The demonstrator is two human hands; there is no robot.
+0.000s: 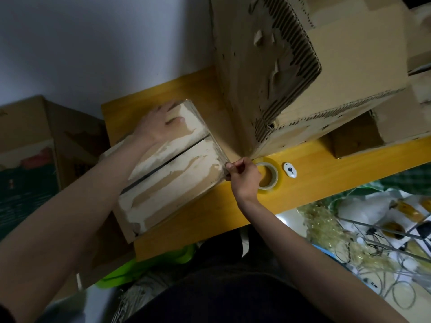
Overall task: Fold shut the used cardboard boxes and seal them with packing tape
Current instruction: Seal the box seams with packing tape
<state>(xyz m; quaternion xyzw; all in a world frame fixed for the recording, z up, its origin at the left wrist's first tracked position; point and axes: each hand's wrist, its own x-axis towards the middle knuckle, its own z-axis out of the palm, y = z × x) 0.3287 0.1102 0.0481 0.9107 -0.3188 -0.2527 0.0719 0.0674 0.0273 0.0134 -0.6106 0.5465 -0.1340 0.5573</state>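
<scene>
A small cardboard box (172, 173) with torn, whitish flaps lies on the yellow wooden table (310, 180), its two top flaps folded shut with a dark seam between them. My left hand (161, 124) presses flat on the far flap. At the box's right edge my right hand (245, 176) pinches with closed fingers, apparently on a strip of clear tape, though the strip is hard to make out. A roll of clear packing tape (271, 177) lies on the table just behind my right hand.
A large worn cardboard box (291, 73) stands on the table to the right, close to the small box. A small white tape cutter (290, 169) lies beside the roll. A printed carton (28, 159) is at left. Cables and clutter (363, 231) lie below the table.
</scene>
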